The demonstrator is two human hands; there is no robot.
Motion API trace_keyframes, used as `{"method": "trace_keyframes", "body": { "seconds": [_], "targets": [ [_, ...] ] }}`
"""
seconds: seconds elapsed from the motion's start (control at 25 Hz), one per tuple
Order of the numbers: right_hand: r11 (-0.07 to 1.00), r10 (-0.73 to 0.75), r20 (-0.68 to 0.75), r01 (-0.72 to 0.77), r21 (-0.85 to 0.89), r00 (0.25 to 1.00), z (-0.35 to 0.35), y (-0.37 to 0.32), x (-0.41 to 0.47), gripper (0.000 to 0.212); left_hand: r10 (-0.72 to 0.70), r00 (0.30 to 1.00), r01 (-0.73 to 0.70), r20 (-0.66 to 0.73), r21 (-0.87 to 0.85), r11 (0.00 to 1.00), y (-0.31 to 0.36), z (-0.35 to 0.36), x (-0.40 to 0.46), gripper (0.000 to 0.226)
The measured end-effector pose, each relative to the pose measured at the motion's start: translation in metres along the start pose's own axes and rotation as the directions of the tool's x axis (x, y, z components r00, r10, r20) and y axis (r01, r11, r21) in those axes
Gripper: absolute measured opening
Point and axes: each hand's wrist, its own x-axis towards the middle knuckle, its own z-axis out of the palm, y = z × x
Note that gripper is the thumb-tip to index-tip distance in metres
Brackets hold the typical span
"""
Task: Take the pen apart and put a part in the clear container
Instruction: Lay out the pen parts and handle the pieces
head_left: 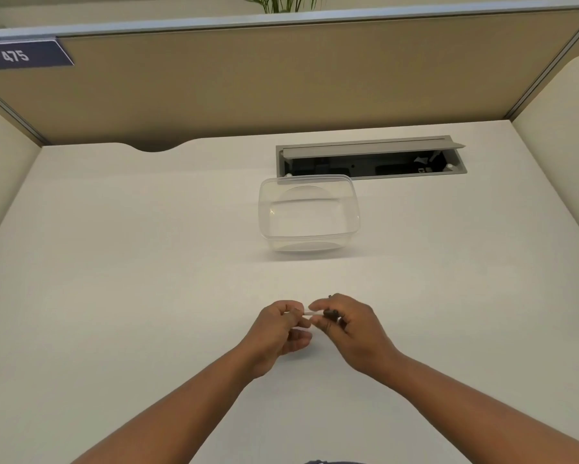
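A thin pen [310, 313] with a clear barrel and a dark part at its right end lies level between both hands, above the white desk. My left hand [279, 329] pinches the clear left end. My right hand [348, 324] is closed around the dark right end; fingers hide most of the pen. The clear container [348, 236], a rounded rectangular plastic tub with nothing in it, stands on the desk beyond the hands, well apart from them.
A grey cable hatch [459, 169] with its lid open is set into the desk just behind the container. Beige partition walls [281, 82] close off the back and both sides. A dark sign reading 475 [20, 55] hangs at the upper left.
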Motion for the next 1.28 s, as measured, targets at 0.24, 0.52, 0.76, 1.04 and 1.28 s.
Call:
{"method": "trace_keyframes", "body": {
  "seconds": [0.24, 0.52, 0.76, 1.04, 1.28],
  "targets": [
    [0.968, 0.106, 0.061, -0.089, -0.236, 0.992, -0.019, 0.000, 0.019, 0.012, 0.484, 0.870, -0.167, 0.090, 0.979, 0.118, -0.014, -0.028, 0.011, 0.049],
    [0.935, 0.076, 0.131, -0.025, -0.353, 0.988, -0.011, -0.004, 0.026, 0.023, 0.382, 0.920, -0.093, 0.089, 0.996, -0.009, -0.020, -0.036, 0.018, 0.070],
    [0.925, 0.065, 0.179, 0.008, -0.379, 0.982, -0.014, -0.009, 0.024, 0.024, 0.380, 0.921, -0.092, 0.083, 0.996, 0.006, -0.018, -0.035, 0.018, 0.070],
    [0.929, 0.100, 0.156, -0.036, -0.368, 0.983, -0.018, -0.008, 0.024, 0.018, 0.367, 0.926, -0.101, 0.088, 0.995, 0.018, -0.017, -0.035, 0.017, 0.070],
    [0.933, 0.128, 0.105, -0.084, -0.350, 0.986, -0.018, -0.008, 0.021, 0.020, 0.446, 0.878, -0.273, 0.171, 0.946, 0.175, -0.013, -0.025, 0.010, 0.064]
  ]
}}
